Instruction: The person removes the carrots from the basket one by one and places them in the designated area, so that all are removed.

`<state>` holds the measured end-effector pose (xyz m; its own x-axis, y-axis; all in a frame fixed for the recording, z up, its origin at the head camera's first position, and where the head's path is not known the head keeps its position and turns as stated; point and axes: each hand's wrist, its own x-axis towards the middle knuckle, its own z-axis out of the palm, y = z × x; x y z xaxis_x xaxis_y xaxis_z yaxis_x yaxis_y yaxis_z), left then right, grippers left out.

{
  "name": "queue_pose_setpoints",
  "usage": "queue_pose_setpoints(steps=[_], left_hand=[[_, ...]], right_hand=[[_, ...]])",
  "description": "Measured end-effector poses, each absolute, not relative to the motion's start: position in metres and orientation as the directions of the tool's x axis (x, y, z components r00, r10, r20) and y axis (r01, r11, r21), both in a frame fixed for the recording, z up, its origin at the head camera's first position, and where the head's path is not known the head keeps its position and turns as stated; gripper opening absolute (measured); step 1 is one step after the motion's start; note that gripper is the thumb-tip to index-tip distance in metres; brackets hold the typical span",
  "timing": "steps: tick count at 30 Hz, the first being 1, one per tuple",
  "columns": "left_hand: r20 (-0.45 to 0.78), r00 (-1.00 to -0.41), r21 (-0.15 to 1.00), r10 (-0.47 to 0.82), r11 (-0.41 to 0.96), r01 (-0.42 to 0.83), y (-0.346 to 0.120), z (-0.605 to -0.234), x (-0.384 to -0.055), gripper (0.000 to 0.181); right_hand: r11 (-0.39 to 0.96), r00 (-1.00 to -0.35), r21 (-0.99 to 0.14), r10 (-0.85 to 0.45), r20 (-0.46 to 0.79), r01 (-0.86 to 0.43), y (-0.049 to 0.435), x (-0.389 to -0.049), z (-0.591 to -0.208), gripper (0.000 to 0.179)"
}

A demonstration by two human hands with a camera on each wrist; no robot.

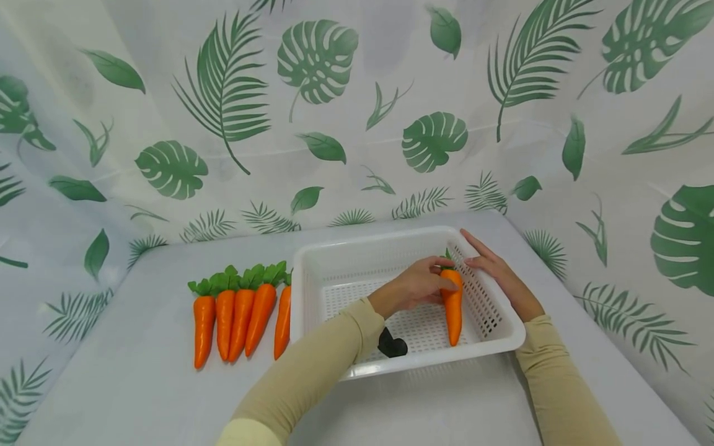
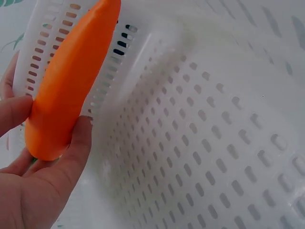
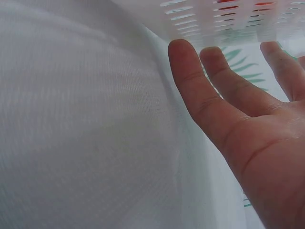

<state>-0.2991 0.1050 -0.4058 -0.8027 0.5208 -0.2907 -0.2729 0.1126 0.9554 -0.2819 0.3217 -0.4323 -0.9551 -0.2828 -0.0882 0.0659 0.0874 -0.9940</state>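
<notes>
My left hand [image 1: 414, 285] reaches over the white perforated basket [image 1: 357, 370] and pinches an orange carrot [image 1: 453, 313] near its leafy top. The carrot's tip points toward the front, close to the basket's right wall. In the left wrist view, the thumb and fingers [image 2: 81, 136] sit on both sides of the carrot's thick end. My right hand [image 1: 502, 279] is outside the basket at its right side, one finger along the rim. The right wrist view shows its fingertips [image 3: 182, 55] straight against the basket's slotted wall.
Several carrots [image 1: 243, 319] with green tops lie in a row on the white table [image 1: 139, 371], left of the basket. The rightmost is partly behind the basket's edge. A small black object [image 1: 393, 345] shows beside the left sleeve. A leaf-patterned curtain [image 1: 357, 124] stands behind.
</notes>
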Motion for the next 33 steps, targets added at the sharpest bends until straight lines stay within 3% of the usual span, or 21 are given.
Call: queue_pose_setpoints(steps=[22, 33], left_hand=[[-0.229, -0.776, 0.971, 0.587, 0.084, -0.223, 0.08, -0.381, -0.303, 0.049], [-0.187, -0.8, 0.981, 0.57, 0.076, -0.176, 0.05, -0.368, -0.305, 0.05]], right_hand=[[0.053, -0.955, -0.995, -0.282, -0.092, 0.08, 0.32, -0.28, -0.433, 0.064], [0.041, -0.955, -0.995, -0.281, -0.095, 0.087, 0.32, -0.282, -0.433, 0.064]])
